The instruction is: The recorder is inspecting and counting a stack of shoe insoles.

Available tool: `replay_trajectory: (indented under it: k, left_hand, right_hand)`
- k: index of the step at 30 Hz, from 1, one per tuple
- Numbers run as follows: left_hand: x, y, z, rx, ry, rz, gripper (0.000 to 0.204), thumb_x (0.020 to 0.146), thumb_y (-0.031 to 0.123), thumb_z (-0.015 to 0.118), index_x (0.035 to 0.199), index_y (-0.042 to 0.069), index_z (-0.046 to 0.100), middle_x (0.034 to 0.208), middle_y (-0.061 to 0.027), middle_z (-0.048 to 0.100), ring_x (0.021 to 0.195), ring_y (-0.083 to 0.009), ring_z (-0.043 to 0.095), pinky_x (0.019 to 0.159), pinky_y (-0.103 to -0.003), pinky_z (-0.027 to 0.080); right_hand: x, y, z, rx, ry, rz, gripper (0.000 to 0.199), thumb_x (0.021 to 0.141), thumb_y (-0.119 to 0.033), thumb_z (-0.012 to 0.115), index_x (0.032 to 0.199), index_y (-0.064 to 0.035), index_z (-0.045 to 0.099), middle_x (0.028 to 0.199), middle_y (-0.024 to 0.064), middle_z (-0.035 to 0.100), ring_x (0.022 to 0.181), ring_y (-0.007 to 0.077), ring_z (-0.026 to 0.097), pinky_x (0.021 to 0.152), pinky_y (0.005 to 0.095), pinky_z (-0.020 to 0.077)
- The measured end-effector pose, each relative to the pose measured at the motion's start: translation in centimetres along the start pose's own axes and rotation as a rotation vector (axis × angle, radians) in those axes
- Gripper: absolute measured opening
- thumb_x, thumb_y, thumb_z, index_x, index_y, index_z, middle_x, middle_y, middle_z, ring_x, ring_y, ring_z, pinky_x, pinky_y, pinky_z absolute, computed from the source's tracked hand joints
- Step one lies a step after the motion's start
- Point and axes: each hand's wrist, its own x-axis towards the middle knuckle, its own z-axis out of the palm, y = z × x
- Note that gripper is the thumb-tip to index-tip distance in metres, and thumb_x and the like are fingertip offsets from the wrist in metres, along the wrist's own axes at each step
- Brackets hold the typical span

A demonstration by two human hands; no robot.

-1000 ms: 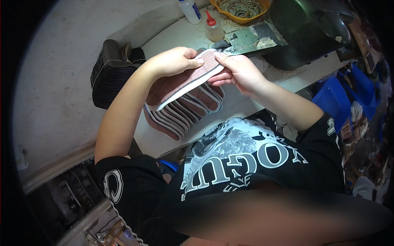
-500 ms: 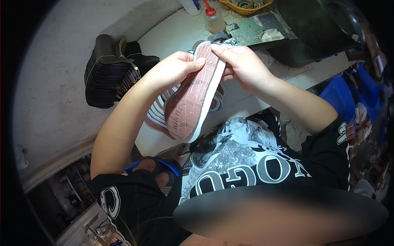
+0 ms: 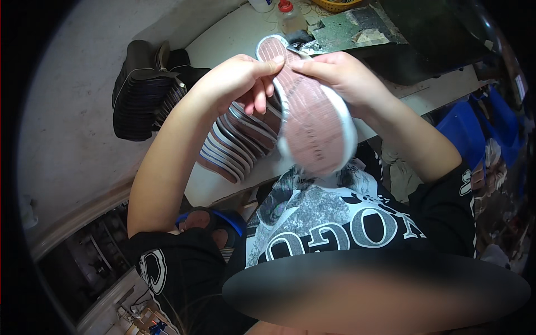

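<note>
A shoe insole (image 3: 314, 120) with a pinkish, finely lined face and a white edge hangs tilted in front of me, its wide end toward my body and blurred. My right hand (image 3: 343, 78) grips its right side near the narrow end, thumb on top. On the opposite side my left hand (image 3: 244, 84) is closed at the edge, its thumb pressed on the face and its other fingers curled below. Under my left hand a fanned row of similar insoles (image 3: 237, 148) lies overlapping on the white table (image 3: 215, 190).
A bound stack of dark soles (image 3: 134, 97) leans by the wall at left. At the back are a red-capped bottle (image 3: 291, 19), a yellow basket (image 3: 338, 5) and a worn green board (image 3: 357, 30). Blue plastic bins (image 3: 466, 131) stand at right.
The insole has swung, its wide end moving right and uncovering the fanned row beneath. Both hands still hold it near the narrow end.
</note>
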Motion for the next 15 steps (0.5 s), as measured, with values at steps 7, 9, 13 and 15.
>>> replay_trajectory:
  k: [7, 9, 13, 15]
  left_hand:
    - [0.9, -0.3, -0.8, 0.069, -0.039, 0.004, 0.059, 0.091, 0.048, 0.053, 0.052, 0.004, 0.056, 0.034, -0.0043, 0.045, 0.025, -0.0078, 0.036, 0.03, -0.019, 0.027]
    - [1.4, -0.9, -1.7, 0.065, -0.023, 0.055, 0.058, 0.09, 0.047, 0.054, 0.051, 0.005, 0.055, 0.033, -0.0017, 0.04, 0.025, -0.0064, 0.032, 0.032, -0.019, 0.024]
    - [1.7, -0.7, -2.6, 0.082, 0.041, 0.107, 0.052, 0.089, 0.044, 0.058, 0.055, 0.004, 0.056, 0.039, -0.0005, 0.045, 0.028, -0.0052, 0.034, 0.035, -0.019, 0.027]
    - [1.7, -1.2, -2.6, 0.091, 0.106, 0.132, 0.049, 0.089, 0.042, 0.059, 0.059, 0.004, 0.057, 0.043, -0.0002, 0.049, 0.031, -0.0046, 0.037, 0.036, -0.018, 0.029]
  right_hand:
    - [-5.9, 0.8, -1.2, -0.149, -0.25, 0.11, 0.04, 0.075, -0.015, 0.074, 0.108, 0.0042, 0.064, 0.099, 0.0099, 0.067, 0.086, 0.0131, 0.062, 0.081, 0.0266, 0.0477]
    - [-6.3, 2.0, -1.6, -0.178, -0.333, 0.089, 0.033, 0.078, -0.017, 0.073, 0.104, 0.0021, 0.066, 0.093, 0.0081, 0.068, 0.084, 0.0119, 0.062, 0.078, 0.0258, 0.049]
    - [-5.8, 3.9, -0.9, -0.174, -0.239, 0.128, 0.027, 0.084, -0.02, 0.068, 0.101, 0.0008, 0.067, 0.088, 0.0054, 0.068, 0.077, 0.0089, 0.062, 0.068, 0.0228, 0.0502]
    - [-5.4, 4.0, -0.7, -0.186, -0.217, 0.112, 0.025, 0.086, -0.021, 0.066, 0.1, 0.0004, 0.067, 0.086, 0.0047, 0.068, 0.075, 0.0079, 0.061, 0.065, 0.0219, 0.0502]
